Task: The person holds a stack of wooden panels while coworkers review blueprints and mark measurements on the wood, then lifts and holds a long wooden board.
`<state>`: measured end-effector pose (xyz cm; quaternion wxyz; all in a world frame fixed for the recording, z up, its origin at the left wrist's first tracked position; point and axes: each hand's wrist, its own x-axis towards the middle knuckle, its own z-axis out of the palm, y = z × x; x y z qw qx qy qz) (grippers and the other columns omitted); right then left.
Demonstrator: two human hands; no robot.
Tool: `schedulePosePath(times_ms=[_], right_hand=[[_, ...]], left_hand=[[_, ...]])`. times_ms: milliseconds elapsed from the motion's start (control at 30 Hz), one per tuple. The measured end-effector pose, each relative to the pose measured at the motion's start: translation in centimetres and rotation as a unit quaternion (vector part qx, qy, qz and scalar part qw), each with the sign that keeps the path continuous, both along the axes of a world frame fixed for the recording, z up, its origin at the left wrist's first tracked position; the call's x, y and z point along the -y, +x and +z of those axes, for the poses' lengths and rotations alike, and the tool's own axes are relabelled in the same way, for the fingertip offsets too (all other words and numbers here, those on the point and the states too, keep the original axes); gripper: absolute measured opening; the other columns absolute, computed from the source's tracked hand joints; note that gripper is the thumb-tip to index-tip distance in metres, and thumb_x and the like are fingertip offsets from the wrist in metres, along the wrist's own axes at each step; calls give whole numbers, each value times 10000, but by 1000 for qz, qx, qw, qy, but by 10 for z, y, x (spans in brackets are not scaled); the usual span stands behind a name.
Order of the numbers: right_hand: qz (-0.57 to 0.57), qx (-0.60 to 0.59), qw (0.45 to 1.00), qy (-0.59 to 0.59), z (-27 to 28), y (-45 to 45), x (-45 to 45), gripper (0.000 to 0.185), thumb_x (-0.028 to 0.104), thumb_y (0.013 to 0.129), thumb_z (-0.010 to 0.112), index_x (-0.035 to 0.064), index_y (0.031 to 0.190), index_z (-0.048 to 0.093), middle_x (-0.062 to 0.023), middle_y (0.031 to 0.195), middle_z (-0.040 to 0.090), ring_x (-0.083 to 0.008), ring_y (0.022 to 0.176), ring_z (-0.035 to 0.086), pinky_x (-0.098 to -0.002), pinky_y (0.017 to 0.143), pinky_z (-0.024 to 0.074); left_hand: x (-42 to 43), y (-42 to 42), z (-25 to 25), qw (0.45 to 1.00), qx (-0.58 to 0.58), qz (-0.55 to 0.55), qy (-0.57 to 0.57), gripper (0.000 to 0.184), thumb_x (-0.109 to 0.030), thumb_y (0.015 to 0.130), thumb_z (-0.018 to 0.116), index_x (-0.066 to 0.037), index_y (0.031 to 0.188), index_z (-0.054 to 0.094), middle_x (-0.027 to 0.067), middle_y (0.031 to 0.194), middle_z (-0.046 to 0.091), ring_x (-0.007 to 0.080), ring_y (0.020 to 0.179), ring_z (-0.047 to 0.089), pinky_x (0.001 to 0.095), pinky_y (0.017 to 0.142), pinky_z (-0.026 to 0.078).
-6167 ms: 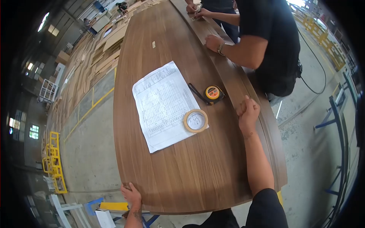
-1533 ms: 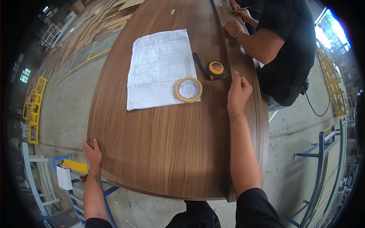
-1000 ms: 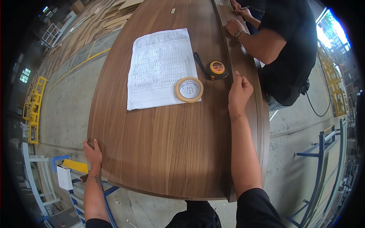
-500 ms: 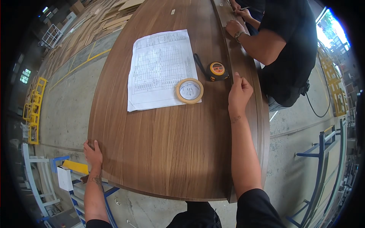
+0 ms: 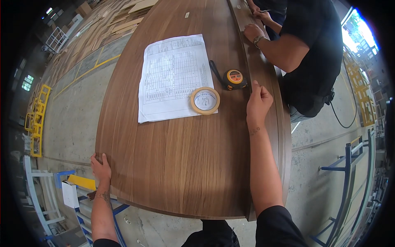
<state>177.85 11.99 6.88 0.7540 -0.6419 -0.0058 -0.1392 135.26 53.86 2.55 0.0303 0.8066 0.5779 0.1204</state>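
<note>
A large wood-grain board (image 5: pixel 164 164) lies in front of me. My left hand (image 5: pixel 101 166) grips its left edge near the front corner, thumb on top. Along the right side runs a narrower wood-grain panel (image 5: pixel 267 144). My right hand (image 5: pixel 259 101) rests at that panel's left edge with fingers curled in and thumb pointing forward; what is inside the fingers is hidden. Just beyond it sits an orange and black tape measure (image 5: pixel 234 78) with a dark strap. Printed sheets (image 5: pixel 168 74) lie on the board, and a roll of masking tape (image 5: pixel 217 101) rests on their lower right corner.
Another person (image 5: pixel 314 53) stands at the right side, hands on the far panel, one holding a pen-like tool. Blue-framed racks (image 5: pixel 347 177) stand on the right. A white box (image 5: pixel 70 193) is by my left arm. Yellow frames (image 5: pixel 37 119) and stacked boards (image 5: pixel 111 33) lie beyond.
The sheets, tape roll and tape measure appear slightly lower in view, as if my head shifted a little. Both my hands keep practically the same places.
</note>
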Motion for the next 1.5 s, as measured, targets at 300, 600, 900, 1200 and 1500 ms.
schedulePosePath(times_ms=[300, 600, 900, 1200, 1500], right_hand=[[-5, 6, 1000, -13, 1, 0, 0, 498, 164, 977, 639, 104, 598, 321, 81, 592, 322, -32, 577, 248, -277, 504, 205], [-8, 3, 1000, -20, 2, -1, -1, 504, 158, 976, 639, 98, 596, 312, 80, 595, 306, -39, 588, 236, -288, 510, 202], [-10, 5, 1000, -25, 4, -2, -2, 497, 150, 973, 639, 84, 594, 324, 76, 594, 314, -44, 593, 246, -292, 517, 211], [-10, 6, 1000, -27, 1, 0, -1, 497, 158, 975, 639, 90, 598, 322, 78, 593, 314, -38, 590, 248, -290, 510, 212], [-6, 2, 1000, -19, 3, -2, -1, 498, 160, 979, 638, 95, 601, 321, 81, 600, 311, -36, 593, 240, -284, 508, 206]], left_hand=[[4, 3, 4, 1000, -9, -1, 0, 568, -511, 972, 534, -142, 1395, 441, 155, 1422, 507, 383, 1307, 475, 584, 1053, 349], [5, 4, 5, 1000, -7, -1, 1, 563, -507, 972, 536, -142, 1390, 445, 154, 1419, 513, 382, 1305, 479, 597, 1049, 348], [3, 2, 3, 1000, -2, -10, 5, 556, -497, 974, 539, -139, 1389, 444, 160, 1404, 521, 381, 1303, 479, 589, 1046, 352], [4, 3, 4, 1000, -2, -10, 2, 547, -488, 976, 538, -140, 1388, 442, 170, 1399, 518, 383, 1295, 481, 580, 1052, 349], [6, 4, 4, 1000, -1, -3, 2, 544, -491, 973, 541, -147, 1384, 445, 155, 1407, 515, 378, 1307, 471, 612, 1045, 336]])
